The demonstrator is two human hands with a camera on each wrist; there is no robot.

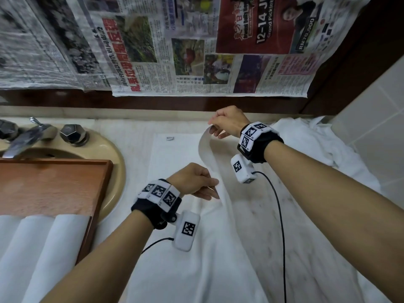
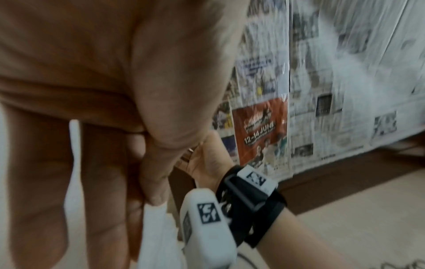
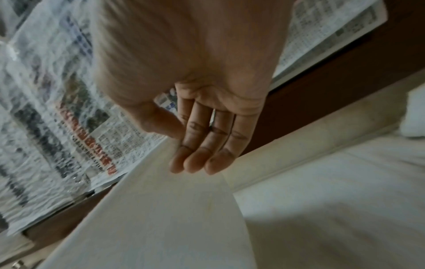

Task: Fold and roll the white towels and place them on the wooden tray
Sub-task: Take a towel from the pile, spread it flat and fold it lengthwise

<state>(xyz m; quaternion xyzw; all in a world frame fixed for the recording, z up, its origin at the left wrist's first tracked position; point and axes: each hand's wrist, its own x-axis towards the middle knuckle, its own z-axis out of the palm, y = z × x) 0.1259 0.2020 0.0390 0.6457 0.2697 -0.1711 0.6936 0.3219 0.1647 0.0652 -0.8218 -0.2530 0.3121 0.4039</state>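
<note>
A white towel (image 1: pixel 175 162) lies spread lengthwise on the pale counter, its right edge lifted in a curved fold. My right hand (image 1: pixel 220 125) pinches the far corner of that lifted edge near the back wall; in the right wrist view the towel (image 3: pixel 161 209) hangs from under my fingers (image 3: pixel 195 160). My left hand (image 1: pixel 203 184) pinches the same edge nearer to me, and the left wrist view shows cloth (image 2: pixel 161 227) under my thumb. The wooden tray (image 1: pixel 54 184) sits at the left over the sink, with three rolled white towels (image 1: pixel 43 248) lying at its near end.
A beige sink (image 1: pixel 113 154) with a chrome tap (image 1: pixel 26 136) lies under the tray. A heap of loose white towels (image 1: pixel 317 145) sits at the back right by the tiled wall. Newspaper sheets (image 1: pixel 175 51) cover the wall behind. Black cables trail from both wristbands.
</note>
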